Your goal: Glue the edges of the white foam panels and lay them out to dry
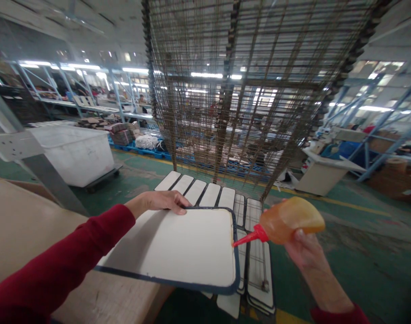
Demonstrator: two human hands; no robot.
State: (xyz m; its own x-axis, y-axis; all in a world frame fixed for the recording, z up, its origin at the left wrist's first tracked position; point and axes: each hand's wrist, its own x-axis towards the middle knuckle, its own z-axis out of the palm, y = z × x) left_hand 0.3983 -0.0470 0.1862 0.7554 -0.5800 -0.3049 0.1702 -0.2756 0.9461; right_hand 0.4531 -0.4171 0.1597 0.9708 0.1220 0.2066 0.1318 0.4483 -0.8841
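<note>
A white rectangular panel (181, 245) with a dark blue rim lies on the corner of a tan table (19, 220), its right end overhanging. My left hand (164, 201) presses flat on the panel's far left edge, fingers stretched out. My right hand (304, 249) is wrapped round an orange squeeze bottle (289, 219) of amber liquid. The bottle's red nozzle points left and its tip touches the panel's right rim. Both sleeves are dark red.
A tall rack of wire shelves (246, 90) stands right in front. Its lowest shelf holds several white panels (205, 193) in a row, more lie beneath (259, 270). A white bin on wheels (77, 153) stands left, a small white table (323, 173) right, blue shelving behind.
</note>
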